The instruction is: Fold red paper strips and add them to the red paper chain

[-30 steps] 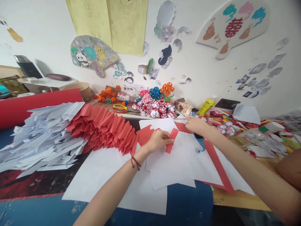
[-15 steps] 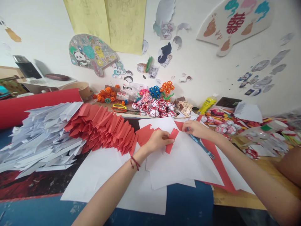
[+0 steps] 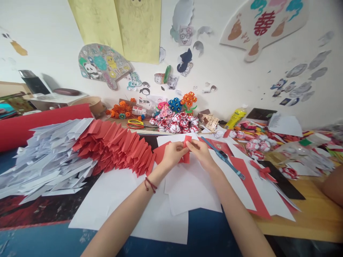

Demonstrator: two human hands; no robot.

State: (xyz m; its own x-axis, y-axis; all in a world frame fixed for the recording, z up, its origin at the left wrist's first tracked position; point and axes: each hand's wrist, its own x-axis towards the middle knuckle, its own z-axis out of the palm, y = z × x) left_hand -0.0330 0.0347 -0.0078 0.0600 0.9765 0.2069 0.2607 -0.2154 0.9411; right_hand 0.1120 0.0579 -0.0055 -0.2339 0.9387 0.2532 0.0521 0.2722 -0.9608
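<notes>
A small red paper strip (image 3: 187, 157) is held up over the white sheets (image 3: 193, 192), and both hands pinch it. My left hand (image 3: 173, 154) grips it from the left, fingers closed. From the right, my right hand (image 3: 201, 152) closes thumb and fingers on its upper part. Fingers hide some of the strip, so its folds are not clear. A wristwatch with a blue strap (image 3: 223, 157) lies on the papers just right of my right hand. Left of my hands stands a long row of folded red paper pieces (image 3: 118, 144), with a heap of folded white paper pieces (image 3: 56, 157) beyond it.
Paper flowers (image 3: 175, 123) and a yellow bottle (image 3: 236, 117) stand along the wall. Red paper sheets (image 3: 252, 192) lie among white ones at right. A red roll (image 3: 40, 123) lies at far left. Another person's arm (image 3: 333, 185) shows at the right edge.
My right hand has moved left from the watch to the red paper strip and now pinches it with my left hand. The left hand has shifted slightly left. The watch stays on the papers.
</notes>
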